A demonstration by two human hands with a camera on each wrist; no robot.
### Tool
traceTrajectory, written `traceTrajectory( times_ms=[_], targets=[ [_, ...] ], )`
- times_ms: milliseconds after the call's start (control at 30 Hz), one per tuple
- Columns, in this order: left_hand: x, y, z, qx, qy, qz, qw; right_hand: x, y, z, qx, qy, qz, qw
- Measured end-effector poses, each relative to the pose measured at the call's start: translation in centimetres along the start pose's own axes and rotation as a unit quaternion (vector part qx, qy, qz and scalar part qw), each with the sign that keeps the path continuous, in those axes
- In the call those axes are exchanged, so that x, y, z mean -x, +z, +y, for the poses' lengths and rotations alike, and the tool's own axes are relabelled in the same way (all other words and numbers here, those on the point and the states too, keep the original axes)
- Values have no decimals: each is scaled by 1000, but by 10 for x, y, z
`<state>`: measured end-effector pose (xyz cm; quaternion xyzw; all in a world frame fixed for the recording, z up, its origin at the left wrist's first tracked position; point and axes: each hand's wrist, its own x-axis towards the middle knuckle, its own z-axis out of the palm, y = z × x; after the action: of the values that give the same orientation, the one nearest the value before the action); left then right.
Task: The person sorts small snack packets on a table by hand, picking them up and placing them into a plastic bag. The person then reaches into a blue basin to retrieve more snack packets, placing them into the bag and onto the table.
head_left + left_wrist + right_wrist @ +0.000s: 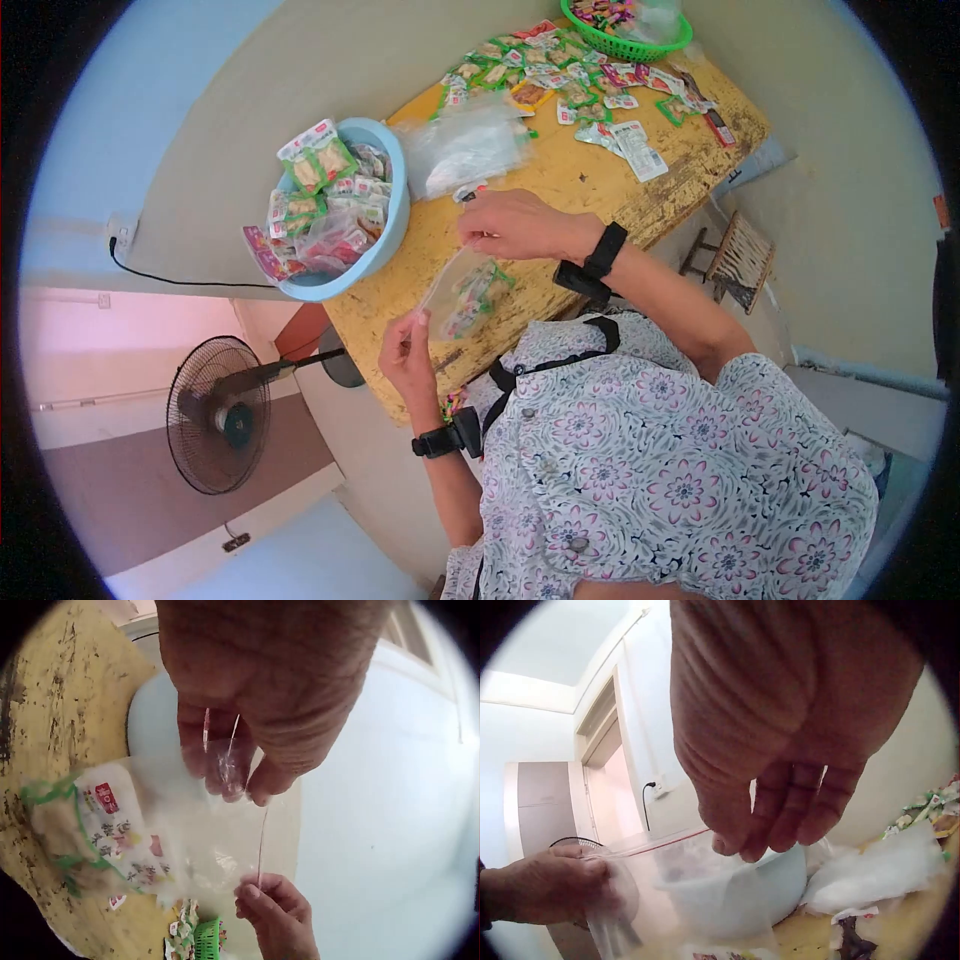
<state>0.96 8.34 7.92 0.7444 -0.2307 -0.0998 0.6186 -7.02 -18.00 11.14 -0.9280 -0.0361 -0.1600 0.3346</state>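
A clear zip bag (443,290) hangs between the two hands over the near edge of the table, its red seal line (671,843) running from one hand to the other. Green-and-white snack packets (480,298) show through its lower part. The left hand (408,360) pinches one top corner between thumb and fingers. At the opposite corner, the right hand (520,225) pinches the top edge with its fingertips. In the left wrist view, the packet (112,825) inside has a red label and a green border.
A light blue tub (398,215) heaped with snack packets stands left on the worn yellow table (630,205). Beside it lies a pile of clear bags (465,150). Loose packets (575,95) spread toward a green basket (640,48). A fan (220,415) stands beyond the table.
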Motion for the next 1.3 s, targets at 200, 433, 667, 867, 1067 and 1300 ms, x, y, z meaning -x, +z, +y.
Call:
traceTrajectory(
  times_ms=[200,433,667,867,1067,1300],
  targets=[
    [-1,-11,5,9,-13,-27,1000,11,7,5,-127,15,21,992],
    [-4,-19,3,-23,-19,-79,996,22,24,14,-260,34,68,963],
    [-14,-25,17,-127,21,-97,987,21,17,1,-291,97,65,950],
    [-32,8,57,-317,253,-95,909,20,19,-4,-270,86,86,955],
    [-46,52,69,-348,286,-123,884,19,20,-7,-195,39,116,973],
    [-50,54,69,-336,280,-134,889,18,16,-9,-127,19,141,982]
  ],
)
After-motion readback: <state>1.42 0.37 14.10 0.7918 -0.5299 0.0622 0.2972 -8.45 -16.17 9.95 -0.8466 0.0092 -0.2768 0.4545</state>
